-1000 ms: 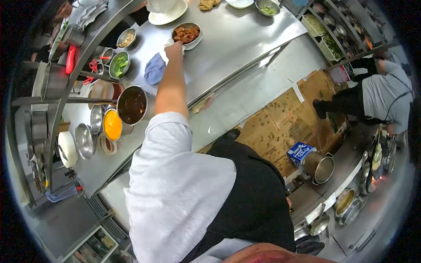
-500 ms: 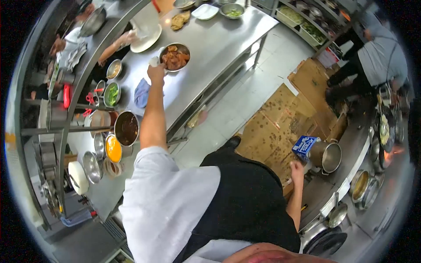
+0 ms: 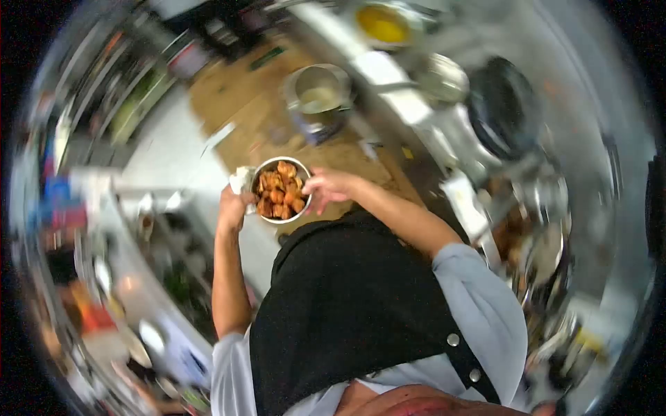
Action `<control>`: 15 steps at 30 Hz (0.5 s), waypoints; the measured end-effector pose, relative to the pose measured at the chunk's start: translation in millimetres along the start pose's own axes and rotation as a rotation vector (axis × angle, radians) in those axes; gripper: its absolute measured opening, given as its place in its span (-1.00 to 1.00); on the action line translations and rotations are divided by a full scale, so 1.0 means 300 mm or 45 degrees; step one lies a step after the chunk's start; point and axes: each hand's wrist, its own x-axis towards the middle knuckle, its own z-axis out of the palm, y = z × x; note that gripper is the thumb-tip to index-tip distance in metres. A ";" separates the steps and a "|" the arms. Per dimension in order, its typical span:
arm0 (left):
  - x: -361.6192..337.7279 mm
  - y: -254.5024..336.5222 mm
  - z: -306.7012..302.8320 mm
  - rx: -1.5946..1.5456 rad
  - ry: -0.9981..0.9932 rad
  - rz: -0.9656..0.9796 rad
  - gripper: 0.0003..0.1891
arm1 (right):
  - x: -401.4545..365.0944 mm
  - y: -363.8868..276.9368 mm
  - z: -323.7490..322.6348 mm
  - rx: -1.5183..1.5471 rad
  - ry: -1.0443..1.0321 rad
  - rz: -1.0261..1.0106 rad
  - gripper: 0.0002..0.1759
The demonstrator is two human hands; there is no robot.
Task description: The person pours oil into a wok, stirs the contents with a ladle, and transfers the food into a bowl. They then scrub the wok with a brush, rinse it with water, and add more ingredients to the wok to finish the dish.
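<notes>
Carrying step, by the look of it: both hands on one metal bowl (image 3: 280, 189), held out in front of the black apron (image 3: 347, 298), above the floor and clear of any surface. Heaped in it, brown fried pieces (image 3: 279, 191), close to the rim.

Left hand (image 3: 231, 206): grip closed on the bowl's left edge, through a white cloth (image 3: 241, 179) bunched between palm and metal. Right hand (image 3: 325, 187): grip closed on the opposite edge, bare, fingers curled over the rim.

To do it well, probably: hold the bowl level, with equal lift on both sides, given so full a load. Fold the cloth fully under the left fingers — likely hot metal, and only one side padded. Bare right fingertips best placed on the outer lip, away from the food. Watch underfoot: cardboard (image 3: 236, 90) spread on the floor, and a steel pot (image 3: 318, 93) just beyond the bowl, resting place hard to tell. Go slowly near the cooking line at right — dark pan (image 3: 503, 104), container of yellow liquid (image 3: 380, 23).

Writing and brands: nothing readable. Heavy blur across the whole view, shelves at left only smears of colour.
</notes>
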 end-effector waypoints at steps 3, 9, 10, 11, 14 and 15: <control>0.244 0.083 0.473 0.162 -0.309 0.024 -0.52 | -0.323 0.069 -0.264 0.254 0.247 -0.063 -0.52; 0.303 0.493 1.195 -0.115 -0.693 0.272 -0.55 | -1.092 0.031 -0.666 0.839 1.026 -0.722 -0.63; 0.322 0.473 1.252 -0.188 -0.698 0.271 -0.54 | -1.208 -0.021 -0.686 0.655 1.187 -0.893 -0.61; 0.312 0.502 1.279 -0.101 -0.732 0.278 -0.51 | -1.288 -0.083 -0.719 0.541 1.611 -0.943 -0.48; 0.326 0.468 1.316 0.101 -0.784 0.223 -0.52 | -1.425 -0.154 -0.959 -0.806 2.641 -0.831 -0.20; 0.347 0.423 1.316 0.103 -0.785 0.220 -0.52 | -1.462 -0.183 -1.029 -0.803 2.641 -0.828 -0.20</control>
